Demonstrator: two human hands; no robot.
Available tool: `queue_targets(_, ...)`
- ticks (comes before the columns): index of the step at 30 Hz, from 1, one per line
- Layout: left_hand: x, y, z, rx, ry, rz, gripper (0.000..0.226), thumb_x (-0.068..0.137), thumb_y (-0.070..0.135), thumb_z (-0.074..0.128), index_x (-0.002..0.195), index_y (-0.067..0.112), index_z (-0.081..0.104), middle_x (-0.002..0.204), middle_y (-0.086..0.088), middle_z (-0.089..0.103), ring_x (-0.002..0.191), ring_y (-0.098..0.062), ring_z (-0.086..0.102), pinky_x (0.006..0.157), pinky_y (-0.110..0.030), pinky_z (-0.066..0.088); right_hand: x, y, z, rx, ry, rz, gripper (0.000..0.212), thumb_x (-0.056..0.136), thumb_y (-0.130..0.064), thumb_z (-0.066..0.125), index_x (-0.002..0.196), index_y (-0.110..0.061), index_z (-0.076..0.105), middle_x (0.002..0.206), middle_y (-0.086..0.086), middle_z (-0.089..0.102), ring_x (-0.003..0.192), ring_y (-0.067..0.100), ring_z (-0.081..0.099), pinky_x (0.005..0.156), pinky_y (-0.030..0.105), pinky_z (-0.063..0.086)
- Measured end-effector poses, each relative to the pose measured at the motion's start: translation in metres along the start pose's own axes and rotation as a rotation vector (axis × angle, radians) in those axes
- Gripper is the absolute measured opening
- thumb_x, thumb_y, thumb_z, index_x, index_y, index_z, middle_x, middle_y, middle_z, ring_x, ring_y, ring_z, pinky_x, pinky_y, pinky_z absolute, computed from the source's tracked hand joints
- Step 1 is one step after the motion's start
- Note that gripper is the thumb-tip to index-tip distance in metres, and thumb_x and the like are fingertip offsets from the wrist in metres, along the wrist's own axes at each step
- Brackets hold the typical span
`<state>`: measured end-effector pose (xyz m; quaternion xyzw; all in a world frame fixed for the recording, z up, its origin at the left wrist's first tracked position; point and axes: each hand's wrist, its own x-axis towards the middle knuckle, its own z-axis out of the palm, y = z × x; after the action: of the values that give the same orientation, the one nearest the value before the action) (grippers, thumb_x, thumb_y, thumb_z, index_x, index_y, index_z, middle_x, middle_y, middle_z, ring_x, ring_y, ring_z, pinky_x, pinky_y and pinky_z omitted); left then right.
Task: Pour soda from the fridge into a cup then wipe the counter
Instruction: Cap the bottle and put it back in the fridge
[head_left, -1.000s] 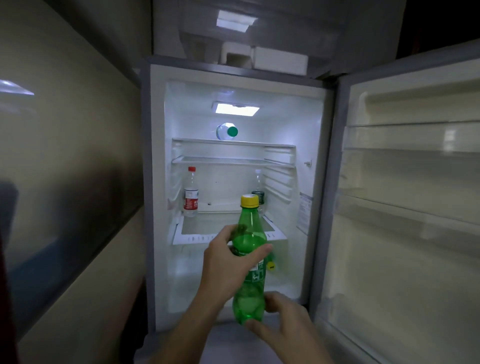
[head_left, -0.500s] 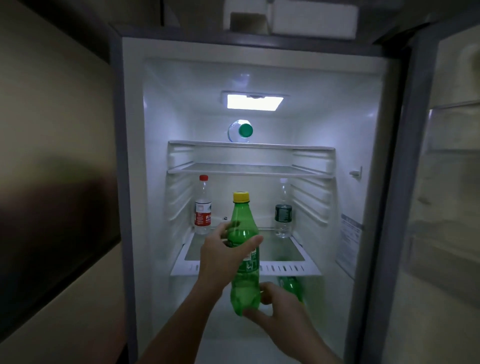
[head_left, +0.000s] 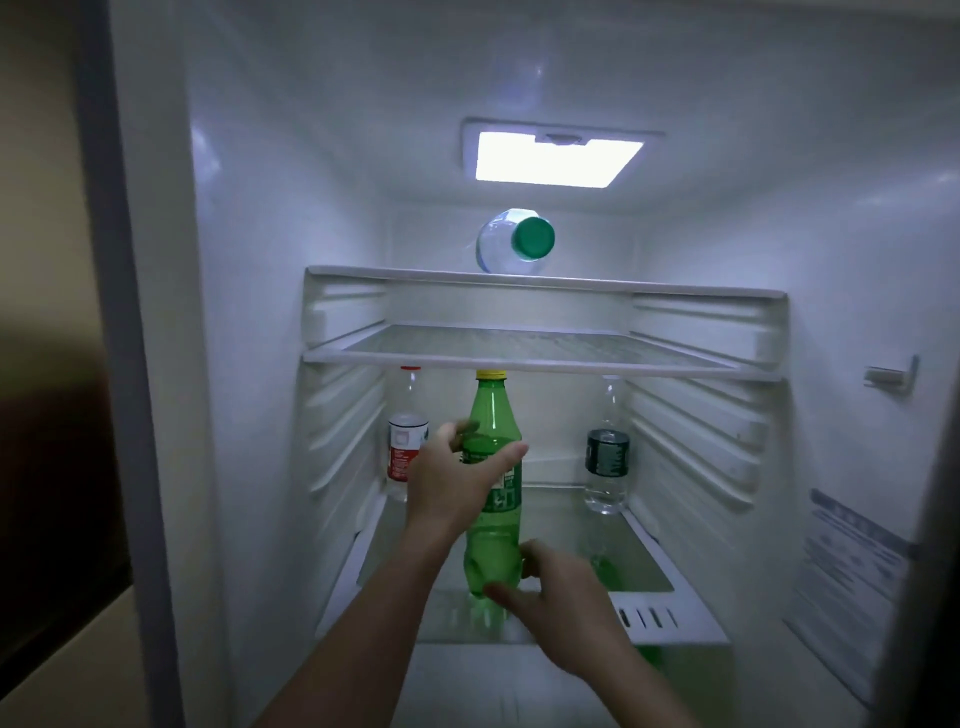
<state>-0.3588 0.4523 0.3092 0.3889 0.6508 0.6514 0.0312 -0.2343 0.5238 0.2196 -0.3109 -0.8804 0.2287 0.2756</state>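
A green soda bottle (head_left: 493, 436) with a yellow cap stands upright inside the open fridge (head_left: 249, 260), over the glass lower shelf (head_left: 613, 551). My left hand (head_left: 452, 483) wraps around the bottle's middle at the label. My right hand (head_left: 561, 597) cups the bottle's base from the right, fingers under its bottom. The cap sits just below the middle shelf edge. No cup or counter is in view.
A clear bottle with a red label (head_left: 404, 447) stands at the back left, a dark-labelled water bottle (head_left: 607, 457) at the back right. A green-capped bottle (head_left: 517, 241) lies on the top shelf. Another green bottle (head_left: 649, 654) shows below the shelf.
The view has closed in on the fridge interior. Both hands have carried the green bottle forward and up, from in front of the fridge to over the lower shelf.
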Motion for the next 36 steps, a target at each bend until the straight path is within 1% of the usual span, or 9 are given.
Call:
queue_targets(3,0.029,-0.012,0.004,0.001,0.021,0.005,0.064,0.07,0.046,0.086,0.121,0.017,0.062,0.096,0.015,0.063,0.09,-0.002,0.063,0.08,-0.027,0.057,0.035,0.005,0.012,-0.027,0.02,-0.023,0.051,0.074,-0.066,0.066,0.109,-0.03,0.063,0.103,-0.011,0.066,0.095,0.005,0.06,0.082,0.032,0.053)
queue_targets(7,0.067,-0.027,0.009,0.013,0.0,-0.028,0.068,0.07,0.046,0.086,0.126,0.019,0.059,0.105,0.01,0.064,0.098,-0.012,0.064,0.09,-0.034,0.056,0.075,0.004,0.024,0.023,-0.001,0.015,0.054,0.076,-0.059,0.071,0.116,-0.024,0.063,0.108,-0.009,0.068,0.097,0.007,0.063,0.083,0.034,0.055)
queue_targets(12,0.1,-0.05,0.02,0.005,0.015,-0.01,0.066,0.073,0.042,0.085,0.127,0.014,0.059,0.113,0.004,0.065,0.095,-0.008,0.06,0.071,-0.013,0.045,0.113,0.01,0.034,0.046,-0.034,0.04,0.048,0.08,-0.051,0.073,0.119,-0.026,0.061,0.112,-0.008,0.068,0.097,0.008,0.063,0.085,0.036,0.055)
queue_targets(17,0.111,-0.07,0.029,0.004,0.041,-0.011,0.065,0.072,0.041,0.086,0.125,0.015,0.06,0.102,0.014,0.061,0.085,0.012,0.054,0.062,-0.004,0.043,0.129,0.021,0.042,0.049,-0.043,0.048,0.049,0.079,-0.049,0.074,0.12,-0.026,0.061,0.115,-0.008,0.068,0.1,0.008,0.063,0.088,0.036,0.054)
queue_targets(20,0.114,-0.078,0.032,0.019,0.045,0.013,0.064,0.071,0.042,0.086,0.125,0.018,0.06,0.103,0.013,0.062,0.086,0.013,0.053,0.061,-0.001,0.043,0.131,0.022,0.045,0.072,-0.034,0.039,0.047,0.08,-0.046,0.075,0.12,-0.025,0.062,0.114,-0.007,0.069,0.1,0.008,0.062,0.088,0.032,0.053)
queue_targets(26,0.109,-0.085,0.039,0.027,0.05,0.026,0.07,0.067,0.039,0.089,0.127,0.022,0.058,0.105,0.011,0.066,0.098,-0.006,0.064,0.086,-0.028,0.055,0.132,0.025,0.047,-0.004,-0.05,0.046,0.043,0.079,-0.048,0.075,0.115,-0.026,0.062,0.107,-0.006,0.069,0.083,0.013,0.069,0.076,0.036,0.058)
queue_targets(28,0.107,-0.086,0.04,0.033,0.046,0.034,0.072,0.068,0.035,0.089,0.131,0.021,0.056,0.109,0.009,0.066,0.1,-0.008,0.063,0.089,-0.031,0.054,0.132,0.025,0.046,-0.027,-0.058,0.051,0.042,0.08,-0.046,0.075,0.114,-0.024,0.062,0.107,-0.004,0.069,0.081,0.015,0.069,0.074,0.036,0.058)
queue_targets(31,0.099,-0.086,0.039,0.05,0.013,-0.002,0.083,0.069,0.032,0.089,0.14,0.018,0.047,0.12,0.006,0.06,0.107,-0.01,0.059,0.092,-0.029,0.05,0.131,0.025,0.043,-0.092,-0.062,0.066,0.048,0.081,-0.047,0.074,0.117,-0.019,0.06,0.111,0.002,0.067,0.091,0.018,0.066,0.079,0.039,0.056)
queue_targets(36,0.073,-0.095,0.025,0.213,-0.057,-0.171,0.107,0.067,0.035,0.09,0.153,0.02,0.028,0.148,-0.007,0.047,0.131,-0.024,0.049,0.108,-0.048,0.043,0.112,0.026,0.028,-0.097,-0.034,0.063,0.073,0.081,-0.05,0.072,0.141,-0.02,0.043,0.136,0.003,0.055,0.117,0.02,0.055,0.094,0.042,0.051)
